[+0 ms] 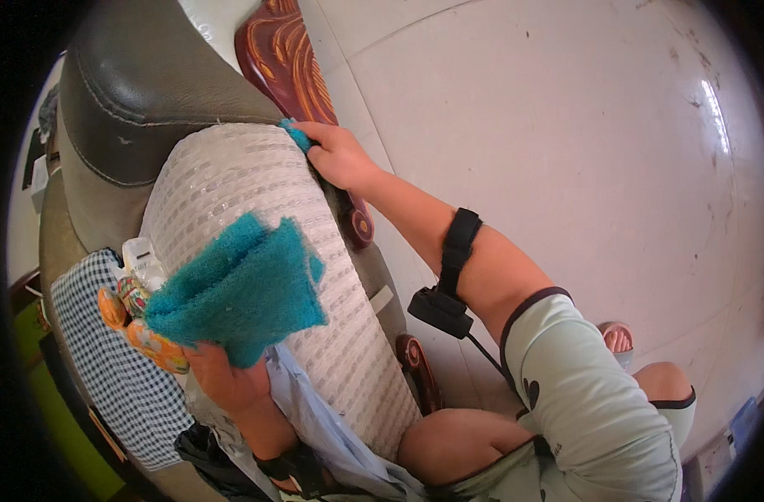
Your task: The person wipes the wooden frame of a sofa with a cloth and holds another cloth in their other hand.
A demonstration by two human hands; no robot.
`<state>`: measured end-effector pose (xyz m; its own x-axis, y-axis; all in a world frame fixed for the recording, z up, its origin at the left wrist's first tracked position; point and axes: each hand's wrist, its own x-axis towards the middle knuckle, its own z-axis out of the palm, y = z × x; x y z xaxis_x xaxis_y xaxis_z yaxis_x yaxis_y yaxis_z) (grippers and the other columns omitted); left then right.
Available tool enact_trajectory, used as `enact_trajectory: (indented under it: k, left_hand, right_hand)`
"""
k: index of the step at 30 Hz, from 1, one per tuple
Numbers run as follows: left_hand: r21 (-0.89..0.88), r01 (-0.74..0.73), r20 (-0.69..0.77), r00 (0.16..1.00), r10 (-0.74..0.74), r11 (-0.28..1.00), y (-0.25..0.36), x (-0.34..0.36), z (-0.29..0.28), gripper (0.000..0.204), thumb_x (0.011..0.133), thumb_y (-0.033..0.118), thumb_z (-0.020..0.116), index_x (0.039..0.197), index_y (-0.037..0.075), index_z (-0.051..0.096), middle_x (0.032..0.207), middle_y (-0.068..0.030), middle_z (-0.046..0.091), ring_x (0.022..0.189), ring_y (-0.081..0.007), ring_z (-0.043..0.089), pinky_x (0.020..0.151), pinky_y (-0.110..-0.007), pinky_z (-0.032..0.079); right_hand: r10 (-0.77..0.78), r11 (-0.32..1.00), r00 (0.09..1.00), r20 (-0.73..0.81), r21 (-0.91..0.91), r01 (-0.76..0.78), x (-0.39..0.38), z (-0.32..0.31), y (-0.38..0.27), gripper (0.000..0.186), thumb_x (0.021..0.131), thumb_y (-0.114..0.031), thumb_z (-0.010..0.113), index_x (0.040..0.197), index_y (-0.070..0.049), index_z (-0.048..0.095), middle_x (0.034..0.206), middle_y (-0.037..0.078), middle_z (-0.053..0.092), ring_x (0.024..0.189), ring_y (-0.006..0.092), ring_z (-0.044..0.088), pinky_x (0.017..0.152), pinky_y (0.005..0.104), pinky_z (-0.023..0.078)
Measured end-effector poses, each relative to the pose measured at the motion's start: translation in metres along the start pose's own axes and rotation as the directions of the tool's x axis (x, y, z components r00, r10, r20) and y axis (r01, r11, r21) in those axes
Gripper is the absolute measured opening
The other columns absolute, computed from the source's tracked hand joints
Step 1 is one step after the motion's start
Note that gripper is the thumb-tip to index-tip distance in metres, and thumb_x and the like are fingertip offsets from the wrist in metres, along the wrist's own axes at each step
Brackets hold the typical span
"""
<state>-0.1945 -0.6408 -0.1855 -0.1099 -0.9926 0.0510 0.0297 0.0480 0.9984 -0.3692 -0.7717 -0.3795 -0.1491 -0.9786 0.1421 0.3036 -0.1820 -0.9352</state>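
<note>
My left hand holds up a folded, fluffy teal cloth above the sofa seat; the cloth hides most of its fingers. My right arm reaches forward, and my right hand is closed on a smaller teal cloth. That cloth is at the seat's front edge, where the seat meets the dark armrest. Beneath both hands lies the cream, woven-striped seat cover. Whether the two teal pieces are separate cloths, I cannot tell for certain.
The dark leather armrest stands at the far end, beside carved reddish-brown wood. Left of the seat are a checked cloth, an orange patterned item and a white object. Pale floor tiles spread to the right.
</note>
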Motion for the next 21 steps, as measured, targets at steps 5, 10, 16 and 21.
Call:
enact_trajectory:
  k: [5,10,16,21]
  left_hand:
    - [0.268,-0.004,-0.032,0.999,0.013,0.963,0.004,-0.001,-0.016,0.051,0.091,0.019,0.043,0.134,0.001,0.021,0.129,-0.0167,0.038,0.114,-0.0311,0.042,0.096,-0.046,0.034]
    - [0.211,0.021,-0.092,0.996,-0.002,0.977,0.004,-0.004,-0.014,0.051,0.091,0.021,0.044,0.133,0.001,0.022,0.128,-0.0155,0.039,0.113,-0.0297,0.043,0.096,-0.045,0.035]
    - [0.457,0.053,-0.119,0.993,0.002,0.888,0.005,-0.003,-0.016,0.055,0.09,0.025,0.048,0.133,0.002,0.023,0.128,-0.0151,0.039,0.114,-0.0299,0.043,0.095,-0.045,0.036]
    - [0.108,0.053,0.03,0.998,-0.056,0.993,0.007,0.007,-0.001,0.051,0.091,0.023,0.048,0.131,0.001,0.026,0.125,-0.0144,0.041,0.112,-0.0285,0.043,0.095,-0.044,0.035]
  right_hand:
    - [-0.133,0.937,0.991,0.012,-0.324,0.13,-0.008,0.002,-0.002,0.024,0.068,0.001,0.043,0.091,0.002,0.051,0.085,0.024,0.056,0.087,0.0399,0.05,0.079,0.0435,0.04]
    - [-0.071,0.929,0.997,-0.026,-0.366,0.056,-0.036,0.003,0.002,0.019,0.067,0.003,0.044,0.085,0.002,0.049,0.081,0.021,0.055,0.086,0.0379,0.048,0.074,0.0454,0.04]
    - [-0.22,0.885,0.974,-0.047,-0.429,0.179,-0.068,0.006,0.016,0.04,0.065,0.006,0.044,0.104,0.003,0.052,0.094,0.018,0.058,0.094,0.0351,0.048,0.082,0.0404,0.042]
    - [-0.105,0.864,0.994,0.019,-0.493,0.101,-0.082,0.008,0.017,0.034,0.066,0.002,0.047,0.099,0.002,0.054,0.094,0.017,0.059,0.091,0.0345,0.051,0.083,0.0388,0.043]
